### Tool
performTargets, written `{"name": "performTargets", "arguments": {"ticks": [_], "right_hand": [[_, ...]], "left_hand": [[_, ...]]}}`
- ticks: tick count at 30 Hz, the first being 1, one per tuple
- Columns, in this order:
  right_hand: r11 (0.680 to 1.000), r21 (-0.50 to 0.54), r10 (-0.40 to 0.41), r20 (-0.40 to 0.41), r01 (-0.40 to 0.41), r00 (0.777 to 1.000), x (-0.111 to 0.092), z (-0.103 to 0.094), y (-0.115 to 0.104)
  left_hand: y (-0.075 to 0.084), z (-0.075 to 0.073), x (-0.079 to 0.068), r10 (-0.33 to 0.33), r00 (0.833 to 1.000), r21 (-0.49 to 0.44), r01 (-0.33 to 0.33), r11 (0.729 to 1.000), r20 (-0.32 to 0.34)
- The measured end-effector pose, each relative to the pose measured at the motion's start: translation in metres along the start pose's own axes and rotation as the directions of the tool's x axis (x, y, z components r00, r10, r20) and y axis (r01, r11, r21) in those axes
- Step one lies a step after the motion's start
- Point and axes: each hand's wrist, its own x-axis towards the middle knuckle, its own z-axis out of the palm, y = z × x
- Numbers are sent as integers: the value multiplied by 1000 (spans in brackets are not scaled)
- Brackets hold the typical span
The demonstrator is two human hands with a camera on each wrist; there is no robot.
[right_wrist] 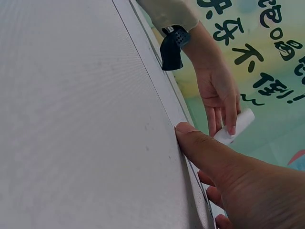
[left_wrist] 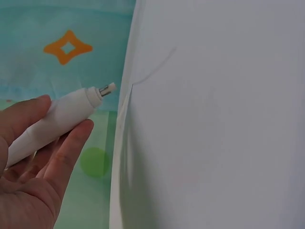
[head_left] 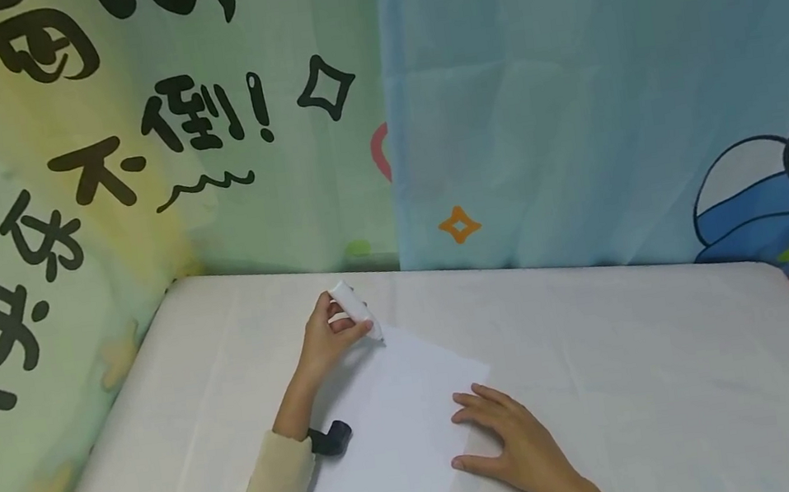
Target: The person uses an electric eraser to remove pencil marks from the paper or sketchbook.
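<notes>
My left hand (head_left: 328,342) grips a white pen-shaped electric eraser (head_left: 355,309) between thumb and fingers, over the far end of a white sheet of paper (head_left: 390,438). In the left wrist view, a small pale tip (left_wrist: 111,88) in a metal holder juts from the eraser's end, pointing toward the sheet. A thin curved grey line (left_wrist: 162,63) runs on the paper near this tip. My right hand (head_left: 513,438) rests by the paper's right edge with fingers spread and thumb apart. The right wrist view shows its thumb (right_wrist: 188,131) right at the paper's edge.
A white-covered table (head_left: 605,368) carries the sheet. Behind it hangs a blue printed cloth (head_left: 532,95), with a green one (head_left: 226,218) bearing dark lettering at the left. A black wrist camera (head_left: 332,439) sits at the left wrist, over the paper.
</notes>
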Motion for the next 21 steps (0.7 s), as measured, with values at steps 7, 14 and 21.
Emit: {"name": "performTargets", "arguments": {"ticks": [7, 14, 21], "right_hand": [[1000, 6, -10, 4, 10, 1000, 1, -1, 2], [1000, -13, -4, 6, 4, 1000, 3, -1, 4], [1000, -1, -5, -1, 5, 1000, 1, 0, 3]], "left_hand": [[-1, 4, 5, 27, 999, 40, -28, 999, 24], [-3, 5, 7, 42, 999, 39, -43, 998, 19], [-6, 5, 6, 64, 998, 49, -64, 997, 14]]}}
